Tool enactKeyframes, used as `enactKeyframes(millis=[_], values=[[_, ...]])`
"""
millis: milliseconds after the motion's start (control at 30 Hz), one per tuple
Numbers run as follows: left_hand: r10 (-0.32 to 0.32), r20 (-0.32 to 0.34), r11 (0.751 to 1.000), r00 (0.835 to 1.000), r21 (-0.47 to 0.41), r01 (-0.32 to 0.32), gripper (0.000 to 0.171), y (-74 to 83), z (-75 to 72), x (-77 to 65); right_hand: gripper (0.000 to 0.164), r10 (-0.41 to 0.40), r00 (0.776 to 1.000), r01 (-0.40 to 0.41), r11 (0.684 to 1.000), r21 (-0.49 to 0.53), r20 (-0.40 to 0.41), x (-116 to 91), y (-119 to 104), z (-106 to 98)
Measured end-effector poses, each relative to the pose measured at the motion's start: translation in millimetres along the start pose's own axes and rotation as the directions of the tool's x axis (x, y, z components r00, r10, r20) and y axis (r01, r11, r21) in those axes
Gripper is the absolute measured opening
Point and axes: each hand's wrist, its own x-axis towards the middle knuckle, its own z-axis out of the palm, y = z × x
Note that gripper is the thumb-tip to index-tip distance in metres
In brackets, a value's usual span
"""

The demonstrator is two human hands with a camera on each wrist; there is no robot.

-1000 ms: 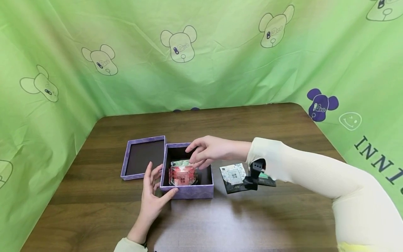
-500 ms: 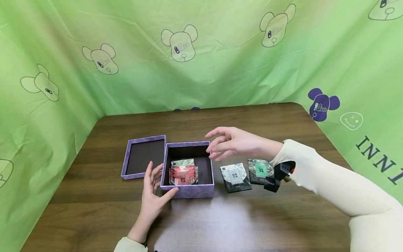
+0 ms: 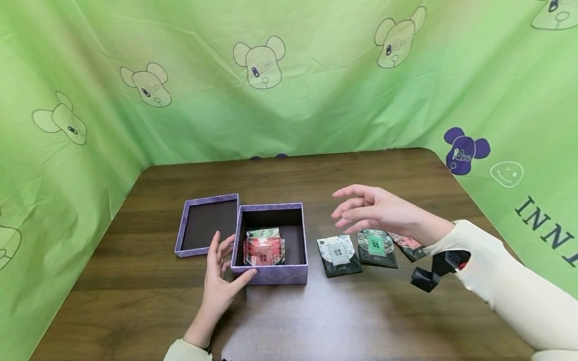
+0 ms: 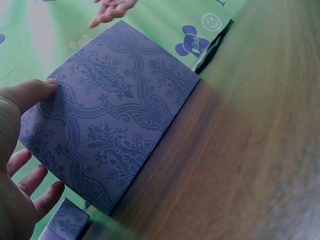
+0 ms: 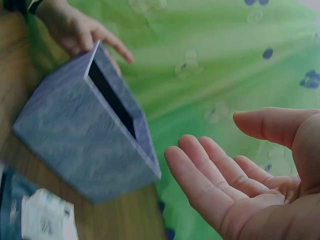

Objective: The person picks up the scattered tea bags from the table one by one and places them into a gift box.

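A purple patterned box stands without its lid on the wooden table. My left hand is at its near left corner, the thumb against the front wall and the relaxed fingers along the left side. Inside the box, a red tea sachet leans in front of a green one. My right hand hovers right of the box, holding nothing, its fingers loosely spread. Below it lie dark sachets with a white label, a green label and a red label.
The purple lid, dark inside, lies upturned just left of the box. A wooden table carries everything. A green curtain printed with bear heads hangs behind the table and along its sides.
My right hand has drawn back from inside the box, moving right over the loose sachets. This uncovers the green-labelled and red-labelled ones. My left hand stays at the box.
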Motion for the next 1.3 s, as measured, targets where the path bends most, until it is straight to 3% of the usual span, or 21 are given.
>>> enactKeyframes(millis=[233, 600, 733, 867, 967, 1100, 1200, 1300], values=[[0.023, 0.006, 1.0, 1.0, -0.014, -0.022, 0.109, -1.1, 0.6, 0.0, 0.034, -0.014, 0.999, 0.014, 1.0, -0.007, -0.034, -27, 18, -31], [-0.001, 0.004, 1.0, 1.0, -0.018, 0.002, 0.108, -0.6, 0.8, 0.5, 0.037, -0.014, 0.988, 0.035, 0.99, 0.136, -0.156, -60, 63, -88], [-0.013, 0.003, 1.0, 1.0, -0.017, 0.013, 0.108, -0.7, 0.1, 0.6, 0.034, 0.057, 0.964, -0.028, 0.993, 0.115, -0.261, -68, 76, -106], [-0.018, 0.004, 1.0, 1.0, -0.013, 0.018, 0.107, -0.8, -0.7, 0.4, 0.027, 0.127, 0.922, -0.146, 0.989, -0.025, -0.366, -72, 87, -118], [-0.018, 0.002, 1.0, 1.0, -0.011, 0.018, 0.107, -1.5, -0.5, -0.1, 0.049, 0.132, 0.891, -0.234, 0.953, -0.191, -0.433, -73, 95, -122], [-0.017, -0.001, 1.0, 1.0, -0.011, 0.017, 0.109, -2.9, 0.3, -0.7, 0.066, 0.109, 0.855, -0.329, 0.871, -0.366, -0.508, -73, 106, -125], [-0.02, -0.002, 1.0, 1.0, -0.011, 0.02, 0.109, -3.2, 0.6, -1.0, 0.071, 0.097, 0.842, -0.365, 0.828, -0.426, -0.531, -73, 113, -125], [-0.019, -0.002, 1.0, 1.0, -0.01, 0.019, 0.109, -3.2, 0.7, -1.0, 0.078, 0.071, 0.843, -0.381, 0.778, -0.5, -0.533, -71, 119, -124]])
